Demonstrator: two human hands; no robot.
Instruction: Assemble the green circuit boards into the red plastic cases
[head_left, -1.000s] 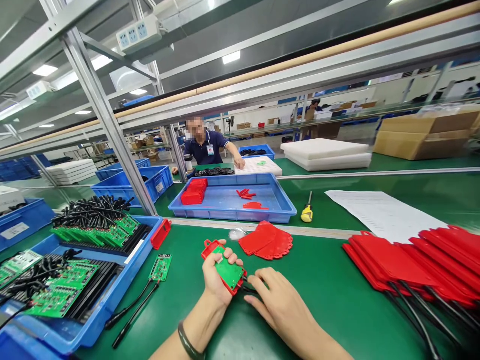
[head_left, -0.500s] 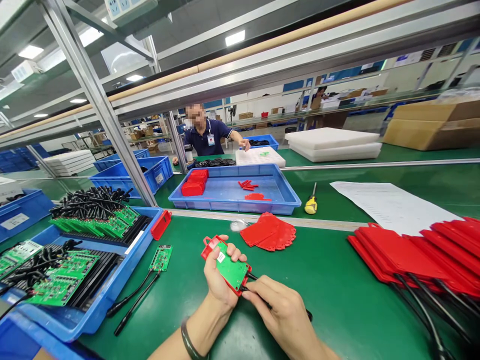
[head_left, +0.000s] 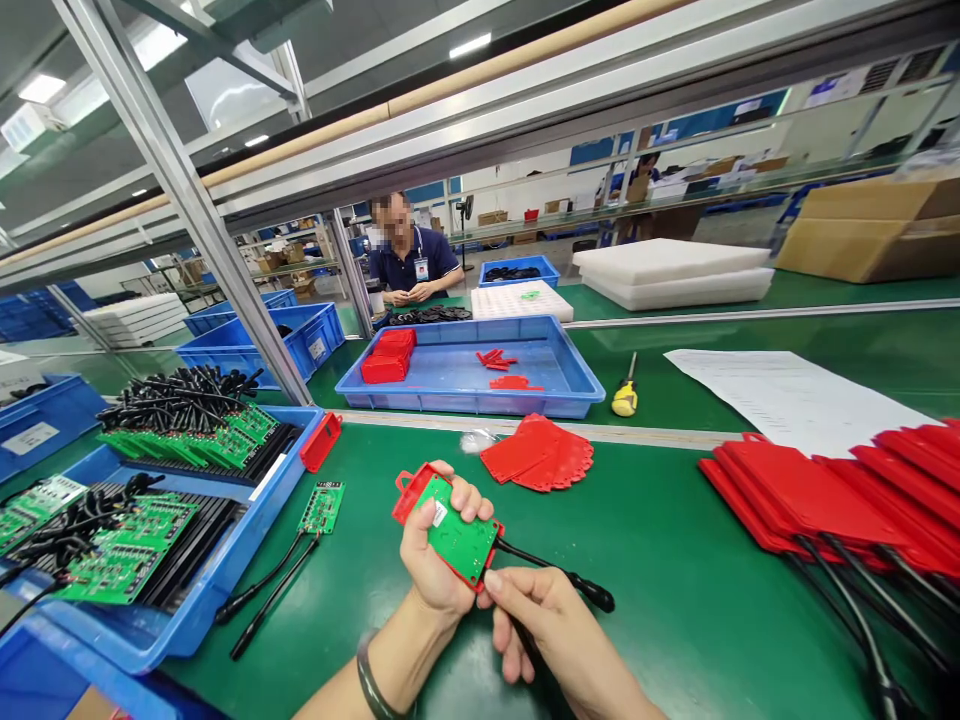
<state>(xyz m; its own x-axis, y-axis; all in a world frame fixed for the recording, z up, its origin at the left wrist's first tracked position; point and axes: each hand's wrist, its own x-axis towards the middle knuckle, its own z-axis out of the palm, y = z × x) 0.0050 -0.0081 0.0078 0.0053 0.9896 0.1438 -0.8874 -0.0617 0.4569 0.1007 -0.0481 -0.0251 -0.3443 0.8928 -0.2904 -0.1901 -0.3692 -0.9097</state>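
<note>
My left hand [head_left: 439, 560] is wrapped round a red plastic case [head_left: 409, 490] with a green circuit board [head_left: 459, 540] lying in it, a small white label on the board. Two black cables come out of the case's lower right end. One cable [head_left: 592, 590] lies free across the bench, ending in a thick plug. At the case's corner, my right hand [head_left: 551, 620] pinches the other cable, which runs down under its fingers and is partly hidden. Another green board with cables [head_left: 322, 508] lies on the bench to the left.
At left, a blue tray [head_left: 285, 490] holds several cabled boards. Red flat panels [head_left: 540, 452] lie ahead; red cases with cables [head_left: 810, 490] are stacked right. Beyond are a blue bin [head_left: 465, 402], a yellow screwdriver [head_left: 625, 397], paper [head_left: 780, 390] and a seated co-worker [head_left: 416, 265].
My right hand has shifted down slightly and its fingers have changed position, leaving the upper cable exposed. The case has moved slightly left. The co-worker's outstretched arm has drawn back.
</note>
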